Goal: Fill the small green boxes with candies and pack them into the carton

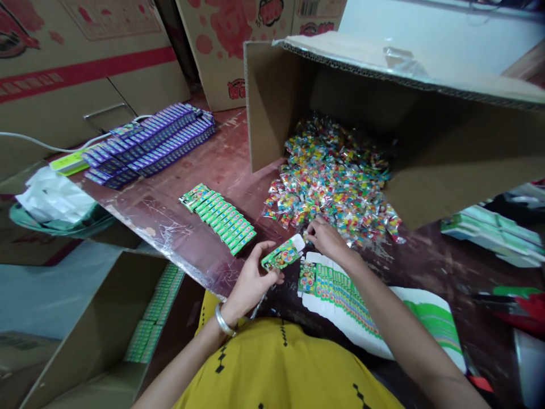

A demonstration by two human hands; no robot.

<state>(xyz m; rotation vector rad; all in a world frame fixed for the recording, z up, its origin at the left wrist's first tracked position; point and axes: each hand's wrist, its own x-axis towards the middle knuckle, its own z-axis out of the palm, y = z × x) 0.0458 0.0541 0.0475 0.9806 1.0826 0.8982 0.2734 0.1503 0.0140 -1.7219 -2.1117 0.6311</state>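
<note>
Through the head camera I saw a small green box [281,255] held up over the near part of the red table [230,142]. Its long side ran on a slant, from low left to high right. The end with the white flap [298,242] pointed up and right, toward the right hand [327,237].

The left hand [254,275] held the box between thumb and fingers. The left arm came up from the bottom, leaning right, with a silver bracelet [223,321] at the wrist. The right arm reached up and left from the bottom right corner. Its fingers were bent close together, just beside the flap; I could not tell if they pinched something small.

To the left, a row of green boxes [225,218] lay near the left hand. Flat cartons [317,281] lay by the right arm. Past the hands, candy bags [336,182] lay heaped in and before a big brown box [430,176]. Purple boxes [157,142] sat farther off, at the left.
</note>
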